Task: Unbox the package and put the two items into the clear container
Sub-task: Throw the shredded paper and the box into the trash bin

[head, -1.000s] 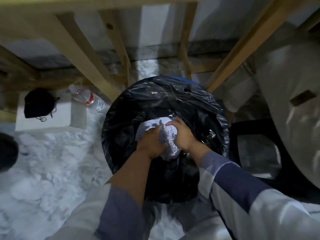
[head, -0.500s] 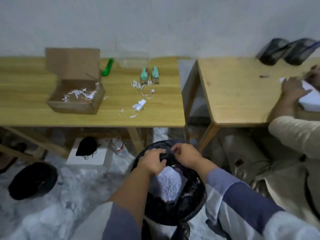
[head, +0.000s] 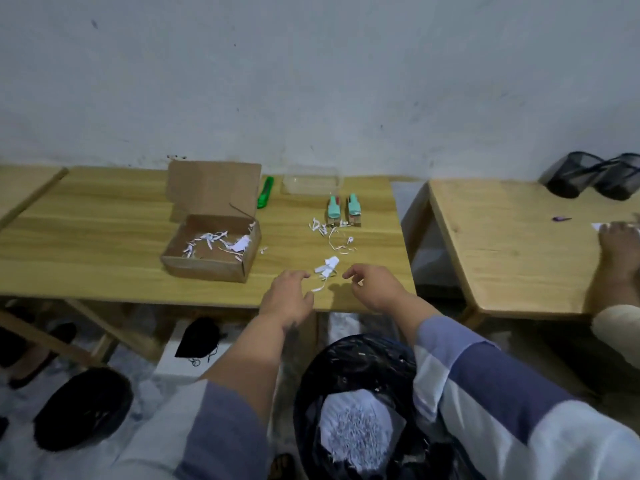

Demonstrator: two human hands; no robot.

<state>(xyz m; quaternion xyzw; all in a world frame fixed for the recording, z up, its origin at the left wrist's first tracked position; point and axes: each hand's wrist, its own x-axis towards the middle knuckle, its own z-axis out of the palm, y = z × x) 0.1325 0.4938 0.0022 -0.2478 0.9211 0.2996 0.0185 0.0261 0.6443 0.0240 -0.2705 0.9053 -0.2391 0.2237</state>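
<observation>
An open cardboard box [head: 211, 252] with a few white paper shreds inside sits on the wooden table [head: 104, 230]. Two small teal-capped items [head: 344, 211] stand side by side just in front of the clear container [head: 311, 181] at the back of the table. White paper scraps [head: 327, 266] lie near the table's front edge. My left hand [head: 289, 296] and my right hand [head: 374, 287] hover over that edge, either side of the scraps, fingers apart and empty.
A green utility knife [head: 265, 197] lies beside the box lid. Below me is a bin lined with a black bag [head: 353, 403] holding shredded paper. Another person's hand [head: 618, 244] rests on the table at right, near two black mesh cups [head: 595, 180].
My hands let go of the shredded paper in the bin and rose to the table's front edge. My view lifted from the bin to the table.
</observation>
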